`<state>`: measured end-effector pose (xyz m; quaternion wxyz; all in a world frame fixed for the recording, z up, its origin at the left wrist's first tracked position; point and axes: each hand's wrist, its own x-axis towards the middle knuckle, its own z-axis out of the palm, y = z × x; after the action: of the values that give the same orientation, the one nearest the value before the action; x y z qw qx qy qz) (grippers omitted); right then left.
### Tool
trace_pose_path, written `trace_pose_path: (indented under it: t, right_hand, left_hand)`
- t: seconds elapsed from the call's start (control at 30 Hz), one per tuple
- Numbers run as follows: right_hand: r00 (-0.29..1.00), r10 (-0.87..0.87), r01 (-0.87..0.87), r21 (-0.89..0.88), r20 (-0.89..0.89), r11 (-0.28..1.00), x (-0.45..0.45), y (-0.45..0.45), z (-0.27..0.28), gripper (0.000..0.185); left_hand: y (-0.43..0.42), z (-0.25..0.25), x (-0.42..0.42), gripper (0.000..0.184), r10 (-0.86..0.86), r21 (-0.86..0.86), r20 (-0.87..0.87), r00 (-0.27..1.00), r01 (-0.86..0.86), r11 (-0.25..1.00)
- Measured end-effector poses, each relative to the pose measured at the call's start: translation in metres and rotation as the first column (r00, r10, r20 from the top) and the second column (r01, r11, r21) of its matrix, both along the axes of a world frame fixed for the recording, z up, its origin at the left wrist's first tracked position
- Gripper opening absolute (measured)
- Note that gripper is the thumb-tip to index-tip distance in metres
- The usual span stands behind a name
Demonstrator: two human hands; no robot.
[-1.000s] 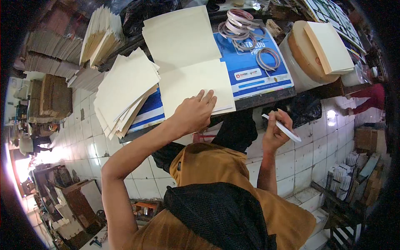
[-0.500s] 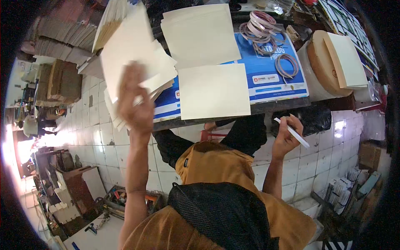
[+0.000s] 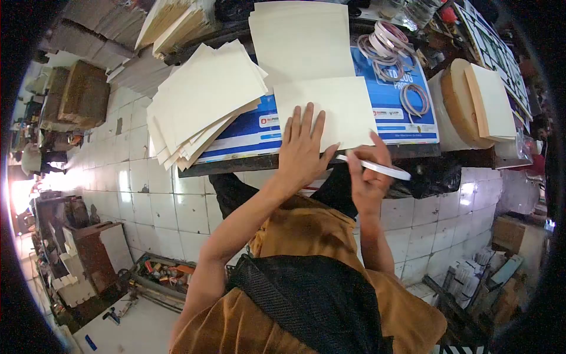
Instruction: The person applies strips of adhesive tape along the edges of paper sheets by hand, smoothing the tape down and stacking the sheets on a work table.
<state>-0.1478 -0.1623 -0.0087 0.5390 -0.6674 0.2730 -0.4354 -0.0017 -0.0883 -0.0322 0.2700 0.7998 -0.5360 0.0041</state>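
My left hand (image 3: 304, 144) lies with spread fingers on a cream sheet (image 3: 342, 106) at the table's front edge. A roll of white tape (image 3: 386, 170) is gripped in my right hand (image 3: 370, 177), close to that sheet's lower right corner. Behind the sheet is a stack of cream paper (image 3: 300, 41). To the left, a loose, fanned pile of cream sheets (image 3: 206, 94) rests partly over a blue printed board (image 3: 389, 127). Several tape rings (image 3: 386, 44) are heaped on the board's right side, with another ring (image 3: 415, 101) in front of them.
A round wooden block (image 3: 457, 100) with a cream pad (image 3: 495, 103) on it stands at the right. Paper bundles (image 3: 177, 26) are at the back left. A tool tray (image 3: 165, 274) is low on the left. A person (image 3: 32, 159) is far left.
My left hand went to the left pile, then came back onto the front sheet. My right hand moved left with the tape roll, up to the sheet's edge. The whole view shifted slightly.
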Motion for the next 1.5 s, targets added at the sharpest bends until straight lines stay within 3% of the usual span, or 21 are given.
trace_pose_path:
  t: [0.03, 0.13, 0.23, 0.33, 0.43, 0.47, 0.57, 0.8, 1.0, 1.13, 1.23, 1.3, 1.33, 1.37, 1.43, 1.47, 1.5]
  right_hand:
    - [0.997, 0.005, -0.013, -0.119, -0.074, 0.993, 0.008, -0.002, -0.001, 0.056]
    - [0.966, -0.005, -0.096, -0.372, -0.260, 0.923, 0.021, -0.010, -0.010, 0.059]
    - [0.936, -0.008, -0.163, -0.453, -0.353, 0.876, 0.034, -0.002, -0.019, 0.058]
    - [0.929, 0.084, -0.243, -0.422, -0.360, 0.873, 0.047, 0.013, -0.022, 0.059]
    - [0.916, 0.127, -0.296, -0.428, -0.380, 0.854, 0.055, 0.021, -0.018, 0.060]
    - [0.909, 0.130, -0.307, -0.424, -0.396, 0.852, 0.057, 0.023, -0.017, 0.061]
    - [0.903, 0.105, -0.303, -0.446, -0.416, 0.842, 0.059, 0.027, -0.025, 0.064]
    - [0.866, 0.024, -0.306, -0.491, -0.500, 0.816, 0.062, 0.032, -0.030, 0.067]
    - [0.874, 0.025, -0.295, -0.490, -0.485, 0.820, 0.061, 0.032, -0.031, 0.067]
    - [0.868, -0.019, -0.292, -0.542, -0.496, 0.788, 0.061, 0.033, -0.031, 0.063]
    - [0.890, 0.019, -0.254, -0.459, -0.456, 0.852, 0.050, 0.029, -0.017, 0.052]
    - [0.951, -0.176, 0.049, -0.438, -0.254, 0.898, 0.033, 0.008, -0.015, 0.041]
    - [0.979, -0.159, 0.137, -0.168, -0.128, 0.976, 0.024, -0.008, -0.004, 0.038]
    - [0.983, -0.185, 0.184, 0.129, -0.003, 0.975, 0.014, -0.022, 0.010, 0.035]
    - [0.989, -0.150, 0.150, 0.044, -0.010, 0.988, -0.002, -0.040, 0.021, 0.034]
    - [0.988, -0.123, 0.115, -0.095, -0.091, 0.989, -0.004, -0.037, 0.023, 0.034]
    - [0.984, -0.080, 0.062, -0.113, -0.159, 0.992, -0.001, -0.033, 0.021, 0.035]
  left_hand:
    - [-0.003, 0.004, -0.003, 0.074, -0.007, -0.064, -0.071, 0.997, 0.002, 0.998]
    - [0.032, 0.011, -0.008, 0.080, 0.069, -0.048, -0.144, 0.987, -0.077, 0.996]
    - [0.070, 0.010, -0.011, 0.077, 0.075, -0.015, -0.114, 0.991, -0.077, 0.997]
    - [0.087, -0.006, -0.012, 0.081, 0.005, 0.019, -0.001, 1.000, -0.005, 1.000]
    - [0.088, -0.023, -0.012, 0.088, 0.073, -0.209, -0.227, 0.971, -0.122, 0.970]
    - [0.088, -0.024, -0.013, 0.096, 0.107, -0.199, -0.179, 0.978, -0.142, 0.970]
    - [0.095, -0.030, -0.013, 0.096, 0.119, -0.080, -0.025, 0.993, -0.121, 0.989]
    - [0.095, -0.043, -0.011, 0.089, 0.108, -0.162, -0.013, 0.994, -0.109, 0.981]
    - [0.096, -0.040, -0.007, 0.083, 0.073, -0.141, -0.021, 0.997, -0.075, 0.987]
    - [0.096, -0.032, -0.006, 0.066, 0.085, -0.027, 0.044, 0.995, -0.084, 0.996]
    - [0.093, -0.031, -0.008, 0.057, 0.109, -0.022, 0.115, 0.987, -0.107, 0.994]
    - [0.090, -0.031, -0.008, 0.053, 0.122, -0.043, 0.133, 0.983, -0.117, 0.992]
    - [0.088, -0.030, -0.009, 0.051, 0.124, -0.069, 0.115, 0.986, -0.117, 0.991]
    - [0.088, -0.029, -0.011, 0.052, 0.126, -0.076, 0.094, 0.988, -0.119, 0.990]
    - [0.085, -0.027, -0.009, 0.054, 0.133, -0.097, 0.070, 0.989, -0.126, 0.987]
    - [0.087, -0.033, -0.006, 0.053, 0.121, -0.118, 0.085, 0.989, -0.111, 0.987]
    - [0.088, -0.036, -0.004, 0.057, 0.115, -0.132, 0.079, 0.990, -0.104, 0.986]
